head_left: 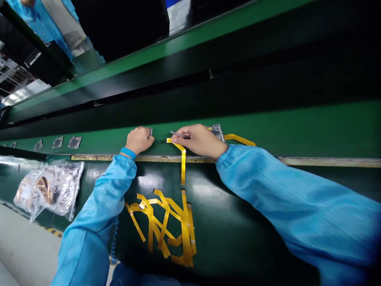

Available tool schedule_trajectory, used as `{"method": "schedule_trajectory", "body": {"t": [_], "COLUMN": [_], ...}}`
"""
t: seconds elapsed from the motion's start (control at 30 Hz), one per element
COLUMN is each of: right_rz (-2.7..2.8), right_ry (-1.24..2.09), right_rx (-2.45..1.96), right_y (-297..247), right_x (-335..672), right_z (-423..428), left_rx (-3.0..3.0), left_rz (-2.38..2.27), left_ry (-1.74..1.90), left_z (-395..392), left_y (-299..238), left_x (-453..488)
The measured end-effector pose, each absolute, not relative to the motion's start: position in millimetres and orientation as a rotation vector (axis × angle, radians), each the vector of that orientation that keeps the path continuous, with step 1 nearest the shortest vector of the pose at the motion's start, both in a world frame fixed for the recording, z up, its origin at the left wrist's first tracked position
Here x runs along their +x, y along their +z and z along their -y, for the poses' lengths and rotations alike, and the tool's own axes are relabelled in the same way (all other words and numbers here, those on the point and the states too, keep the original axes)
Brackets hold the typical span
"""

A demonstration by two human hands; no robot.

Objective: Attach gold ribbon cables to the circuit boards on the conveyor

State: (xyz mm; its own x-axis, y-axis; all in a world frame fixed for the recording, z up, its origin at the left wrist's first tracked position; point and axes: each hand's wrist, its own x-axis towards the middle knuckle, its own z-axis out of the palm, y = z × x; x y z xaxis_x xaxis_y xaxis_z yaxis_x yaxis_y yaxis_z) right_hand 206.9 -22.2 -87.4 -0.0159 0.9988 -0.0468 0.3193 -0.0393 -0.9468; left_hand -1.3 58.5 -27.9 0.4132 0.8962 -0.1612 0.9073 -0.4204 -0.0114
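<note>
My left hand (139, 140) is closed, fingers curled down over a small circuit board (151, 132) on the green belt; only the board's edge shows past the knuckles. In my right hand (200, 140), a thin grey pen-like tool (179, 135) lies between the fingers, its exact kind unclear. Thumb and fingertips of that hand also pinch a yellow flex cable (183, 167), whose bent tail hangs over the belt's edge. Behind the right hand lies another circuit board (217, 132), with a yellow flex cable (240, 139) stretching to the right beside it.
A loose pile of yellow flex cables (165, 222) lies on the dark green worktop (238, 230). Clear plastic bags (49, 190) rest at the left. Several circuit boards (74, 142) sit along the belt. A coiled blue cord (114, 240) hangs below my left sleeve.
</note>
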Motion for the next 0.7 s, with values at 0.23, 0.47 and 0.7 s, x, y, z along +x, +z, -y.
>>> {"method": "schedule_trajectory", "body": {"t": [0.23, 0.47, 0.7], "right_rz": [1.437, 1.413, 1.405], "right_ry": [1.007, 0.907, 0.882], "right_rx": [-1.628, -1.825, -1.885], "right_y": [-84.3, -82.9, -87.2], "right_x": [178.4, 172.5, 180.4], "right_z": [4.5, -0.2, 3.6], "left_rx": [2.583, 2.742, 2.797], "left_rz": [-1.352, -1.151, -1.094], "left_ry": [0.054, 0.183, 0.124], "left_z": [-57.1, -32.1, -24.1], "left_y": [-32.2, -38.9, -43.6], "left_x": [-21.4, -35.7, -30.7]}}
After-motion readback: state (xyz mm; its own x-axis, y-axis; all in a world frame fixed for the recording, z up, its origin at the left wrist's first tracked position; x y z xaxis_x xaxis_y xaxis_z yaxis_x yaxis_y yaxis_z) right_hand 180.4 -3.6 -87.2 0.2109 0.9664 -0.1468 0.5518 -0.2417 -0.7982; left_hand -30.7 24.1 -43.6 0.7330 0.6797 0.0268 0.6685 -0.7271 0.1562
